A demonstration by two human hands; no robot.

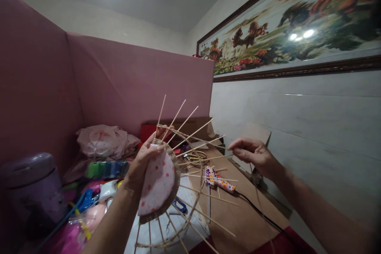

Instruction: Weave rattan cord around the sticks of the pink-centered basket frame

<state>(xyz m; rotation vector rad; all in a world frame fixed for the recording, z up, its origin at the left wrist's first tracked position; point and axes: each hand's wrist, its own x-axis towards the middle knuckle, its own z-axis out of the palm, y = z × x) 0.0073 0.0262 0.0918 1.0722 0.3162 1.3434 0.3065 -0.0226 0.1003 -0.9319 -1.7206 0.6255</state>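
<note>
My left hand grips a half-round woven piece by its upper edge. Its flat face is pale pink cloth with red spots, bordered by a braided twine rim. Several thin wooden sticks fan outward from that rim. A twine arc crosses the sticks farther out. To the right, my right hand pinches a strand of twine, drawn fairly straight from the top sticks near my left fingers. A loose tail of twine hangs below my right hand. The left fingertips are partly hidden behind the sticks.
On the brown board lies a flower-patterned glue gun with a black cord. A blue cutter rests on white paper, and gold-handled scissors lie behind the sticks. Bagged coloured materials and a lidded container stand left. Pink panels enclose the back.
</note>
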